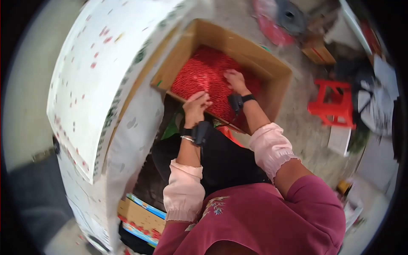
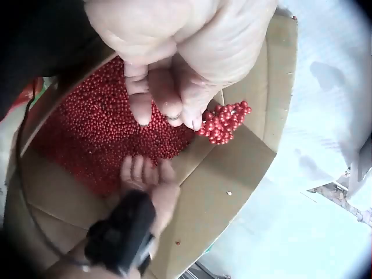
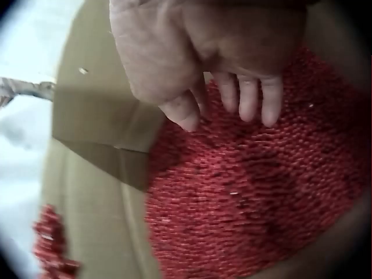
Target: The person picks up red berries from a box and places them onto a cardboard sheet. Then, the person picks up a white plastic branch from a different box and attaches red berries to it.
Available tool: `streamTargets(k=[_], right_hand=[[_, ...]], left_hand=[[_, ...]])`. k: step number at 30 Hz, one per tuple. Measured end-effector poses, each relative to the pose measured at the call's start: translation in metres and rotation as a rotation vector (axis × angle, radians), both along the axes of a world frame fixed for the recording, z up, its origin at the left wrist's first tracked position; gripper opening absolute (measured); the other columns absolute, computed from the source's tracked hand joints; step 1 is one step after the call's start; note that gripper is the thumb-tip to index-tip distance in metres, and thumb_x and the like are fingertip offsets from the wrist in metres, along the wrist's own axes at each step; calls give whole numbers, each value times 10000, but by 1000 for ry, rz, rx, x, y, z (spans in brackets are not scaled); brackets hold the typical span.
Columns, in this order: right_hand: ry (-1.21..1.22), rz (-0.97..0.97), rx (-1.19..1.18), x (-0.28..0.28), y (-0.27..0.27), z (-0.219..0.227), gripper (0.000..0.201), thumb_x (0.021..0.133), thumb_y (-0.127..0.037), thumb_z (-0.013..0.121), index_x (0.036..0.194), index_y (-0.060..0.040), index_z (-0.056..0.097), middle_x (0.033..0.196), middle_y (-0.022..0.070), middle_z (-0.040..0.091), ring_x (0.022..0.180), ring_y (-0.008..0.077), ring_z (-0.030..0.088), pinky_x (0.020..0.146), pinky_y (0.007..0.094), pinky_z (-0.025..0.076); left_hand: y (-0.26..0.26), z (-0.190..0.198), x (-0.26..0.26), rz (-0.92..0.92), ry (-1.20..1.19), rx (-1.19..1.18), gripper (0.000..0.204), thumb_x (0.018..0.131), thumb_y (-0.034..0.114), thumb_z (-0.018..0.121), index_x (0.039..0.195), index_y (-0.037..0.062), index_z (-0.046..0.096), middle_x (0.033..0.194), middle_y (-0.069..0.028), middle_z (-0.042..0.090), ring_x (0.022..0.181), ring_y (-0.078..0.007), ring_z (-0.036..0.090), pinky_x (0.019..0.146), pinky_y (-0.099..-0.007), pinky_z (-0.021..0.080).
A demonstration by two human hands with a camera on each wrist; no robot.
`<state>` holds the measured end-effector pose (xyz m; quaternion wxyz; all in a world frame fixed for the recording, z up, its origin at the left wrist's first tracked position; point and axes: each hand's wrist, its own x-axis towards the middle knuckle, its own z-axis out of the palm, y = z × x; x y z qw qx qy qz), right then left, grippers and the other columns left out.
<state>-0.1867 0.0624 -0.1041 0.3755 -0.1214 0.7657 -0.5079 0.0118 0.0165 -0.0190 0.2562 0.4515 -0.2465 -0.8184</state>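
— Holding anything, that left hand (image 2: pixel 174 70)?

— Yes. Its curled fingers pinch a bead cluster (image 2: pixel 224 122), which hangs over the box (image 1: pixel 272 68) wall at about 3 o'clock of the bead heap (image 1: pixel 204 76).

— And the right hand (image 1: pixel 236 80)?

— Fingers straight and slightly spread, resting on the beads near the heap's middle, gripping nothing. It lies just at 1 o'clock of the left hand in the head view.

— Anything nearby?

— A red stool (image 1: pixel 333 104) at 3 o'clock of the box, well apart.
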Motion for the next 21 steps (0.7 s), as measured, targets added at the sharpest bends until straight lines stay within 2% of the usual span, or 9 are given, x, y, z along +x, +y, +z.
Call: streamTargets(k=[3,4,5,6,7,10,13,16,21], right_hand=[[399,423,243,-12,33,-99,343,756,-298,597,994,-52,618,903,132,633,793,213,586,730,329,458],[524,721,536,-23,42,-136,334,760,-315,574,982,-70,621,908,136,632,776,245,585,715,352,460],[571,905,404,-1,46,-120,329,836,-348,423,981,-136,628,989,119,618,929,258,598,728,388,490],[765,1276,882,7,39,-98,324,831,-366,435,978,-151,629,970,113,626,944,254,598,700,404,500],[802,1417,799,27,39,-90,324,831,-366,435,978,-151,629,970,113,626,944,254,598,700,404,500],[1082,1588,438,32,58,-97,296,855,-323,410,987,-155,616,853,104,639,813,238,636,582,375,507],[436,1142,557,21,52,-109,297,847,-260,406,1069,-128,553,942,82,603,817,224,598,588,352,490],[-173,572,663,1,45,-107,339,839,-196,401,1152,-101,491,1030,59,568,820,210,559,595,329,473],[-135,562,336,-6,29,-61,385,848,-250,441,1194,-82,453,1120,60,517,895,232,558,593,306,497]], left_hand=[[7,-11,12,13,-47,-200,233,712,22,634,933,-45,597,771,-126,628,626,-164,606,572,-265,512],[8,10,12,5,-256,-299,211,676,24,649,880,-20,620,727,-103,626,606,-142,599,528,-239,484],[10,11,14,95,-230,-319,162,655,22,663,813,2,629,691,-93,619,599,-125,590,484,-235,460],[10,15,18,135,-235,-372,148,647,7,667,783,3,609,666,-85,608,563,-120,576,455,-244,453],[10,1,19,217,-205,-437,167,635,-5,676,778,-2,590,653,-71,599,554,-118,574,455,-241,453],[12,43,64,312,-233,-468,181,643,-22,678,794,1,581,657,-60,594,568,-116,580,465,-236,456],[37,86,141,343,-84,-571,173,669,-36,675,804,10,577,681,-62,601,592,-110,585,487,-231,465],[75,118,224,570,-201,-431,155,701,-35,660,817,12,569,721,-78,612,621,-116,593,518,-232,481],[163,137,377,1107,-416,-243,171,740,-6,623,887,10,537,777,-110,607,634,-175,591,638,-306,502]])
